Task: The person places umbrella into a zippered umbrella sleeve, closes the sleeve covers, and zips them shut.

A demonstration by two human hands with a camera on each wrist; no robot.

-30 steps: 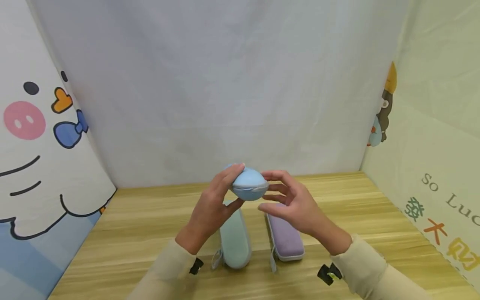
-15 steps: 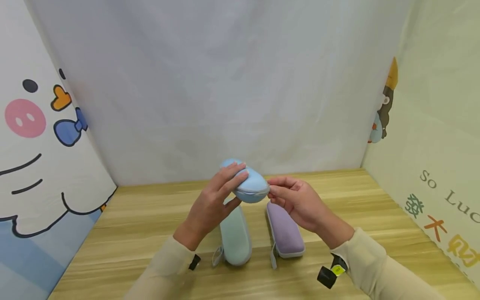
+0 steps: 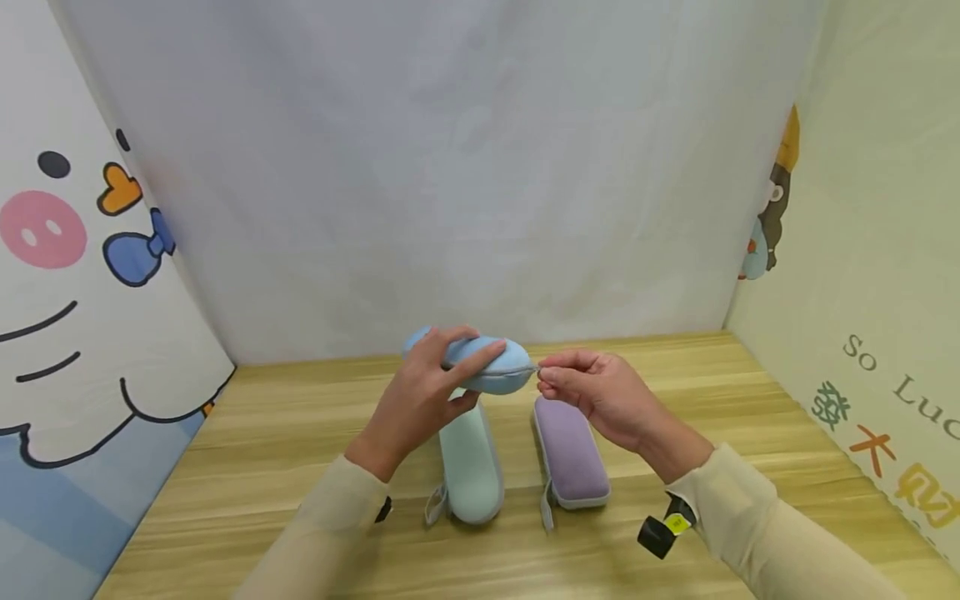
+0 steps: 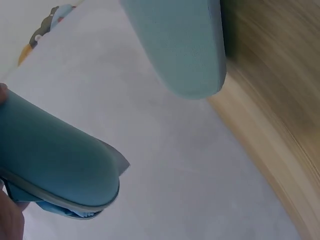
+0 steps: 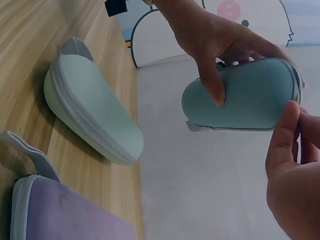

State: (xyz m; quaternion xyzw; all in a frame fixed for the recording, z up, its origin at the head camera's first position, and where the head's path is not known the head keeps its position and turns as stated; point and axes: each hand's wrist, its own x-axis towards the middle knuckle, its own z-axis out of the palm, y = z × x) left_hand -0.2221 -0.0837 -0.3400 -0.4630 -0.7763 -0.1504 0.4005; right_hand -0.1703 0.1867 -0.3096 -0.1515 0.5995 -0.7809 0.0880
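A light blue hard-shell zip case (image 3: 506, 383) is held up above the table. My left hand (image 3: 420, 387) grips it from the left, fingers over the top and thumb underneath. At the case's right end, my right hand (image 3: 600, 396) pinches the zipper pull between thumb and forefinger, the pull mostly hidden by the fingertips. The right wrist view shows those fingertips right at the grey seam of the case (image 5: 255, 92). In the left wrist view the seam of the case (image 4: 60, 150) gapes at its lower edge, with blue inside.
A pale green zip case (image 3: 472, 479) and a purple zip case (image 3: 573, 454) lie side by side on the wooden table (image 3: 300, 467), below the hands. Each has a grey strap loop. A white cloth backdrop (image 3: 450, 167) stands behind, with printed cloths at both sides.
The right hand has come from beside the case to pinch its zipper pull. The left hand has turned the case, so its long side now faces more towards me, its far end further left.
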